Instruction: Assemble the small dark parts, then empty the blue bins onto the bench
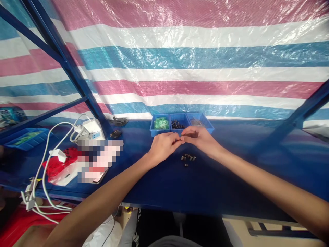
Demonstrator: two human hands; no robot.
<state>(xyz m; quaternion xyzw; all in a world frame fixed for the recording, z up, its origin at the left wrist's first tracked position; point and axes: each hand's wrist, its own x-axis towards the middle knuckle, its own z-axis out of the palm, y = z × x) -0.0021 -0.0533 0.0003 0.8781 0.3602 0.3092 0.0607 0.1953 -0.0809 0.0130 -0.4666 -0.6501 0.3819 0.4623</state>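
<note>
My left hand [166, 145] and my right hand [199, 138] meet at the fingertips over the blue table, in front of the bins. Each hand is closed in a pinch, and whatever lies between the fingertips is too small to name. Below them on the table lies a loose cluster of small dark metal parts [189, 157], with one small part [186, 165] apart from the rest. Just behind my hands stand three blue bins: one with green pieces [161, 123], one with black pieces [177, 124], and one with small greyish pieces [196, 122], partly hidden by my right hand.
At left on the blue table [144, 185] are a white power strip [94, 130] with looping cables, a red bag [60, 164], a partly blurred-out flat item [102, 164] and a black object [116, 133]. Another blue bin [28, 139] sits farther left. A striped sheet [192, 55] hangs behind.
</note>
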